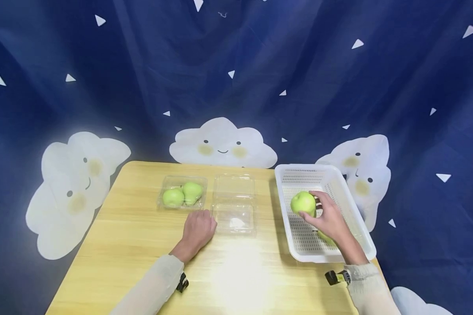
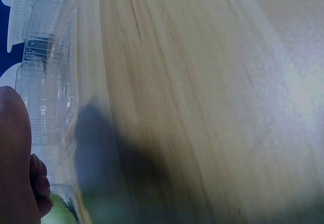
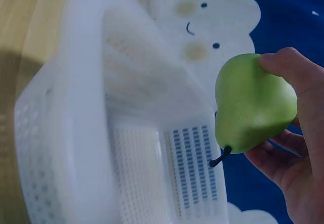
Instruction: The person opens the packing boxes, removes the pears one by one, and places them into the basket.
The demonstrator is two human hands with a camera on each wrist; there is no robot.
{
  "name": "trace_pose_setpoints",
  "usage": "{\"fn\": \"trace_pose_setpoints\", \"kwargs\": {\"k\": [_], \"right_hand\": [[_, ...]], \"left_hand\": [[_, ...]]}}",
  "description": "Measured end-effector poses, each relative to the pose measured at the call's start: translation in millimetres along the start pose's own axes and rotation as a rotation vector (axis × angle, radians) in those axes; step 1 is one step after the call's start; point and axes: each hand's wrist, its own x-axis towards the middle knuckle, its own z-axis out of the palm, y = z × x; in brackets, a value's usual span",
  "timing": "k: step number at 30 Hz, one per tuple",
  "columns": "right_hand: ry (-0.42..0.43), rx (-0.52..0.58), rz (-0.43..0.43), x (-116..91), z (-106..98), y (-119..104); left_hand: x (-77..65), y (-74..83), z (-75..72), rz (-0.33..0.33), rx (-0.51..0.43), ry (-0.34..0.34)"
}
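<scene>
Above the white basket [image 1: 281,210], my right hand [image 1: 331,221] holds a green pear [image 1: 302,203] between thumb and fingers. The right wrist view shows that pear [image 3: 253,102] with its dark stem pointing down and left. Another pear [image 1: 325,238] lies inside the basket, partly hidden by my right forearm. My left hand [image 1: 197,229] rests on the table with its fingers curled and nothing in them. Just beyond it is a clear plastic box [image 1: 163,181] with two green pears [image 1: 192,192] inside. To its right lies an opened clear clamshell [image 1: 234,205].
The wooden table [image 1: 134,245] carries everything, with a bright glare near its front middle. A dark blue curtain [image 1: 236,48] with white clouds hangs behind its far edge. The basket stands along the table's right side.
</scene>
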Motion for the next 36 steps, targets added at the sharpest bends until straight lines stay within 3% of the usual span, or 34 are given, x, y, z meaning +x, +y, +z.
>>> {"fn": "trace_pose_setpoints", "kwargs": {"k": [6, 18, 28, 36], "right_hand": [[-0.011, -0.056, -0.002, -10.9, -2.4, 14.4], [-0.204, -0.093, 0.103, -31.2, 5.3, 42.0], [-0.422, -0.089, 0.218, -45.1, 18.4, 43.3], [-0.482, -0.085, 0.269, -49.0, 18.0, 42.2]], "left_hand": [[0.0, 0.8, 0.8, -0.013, -0.005, -0.002], [1.6, 3.8, 8.0, -0.03, -0.002, 0.043], [4.6, 5.0, 6.7, -0.053, -0.016, 0.027], [7.0, 5.1, 6.8, -0.015, -0.003, 0.11]]}}
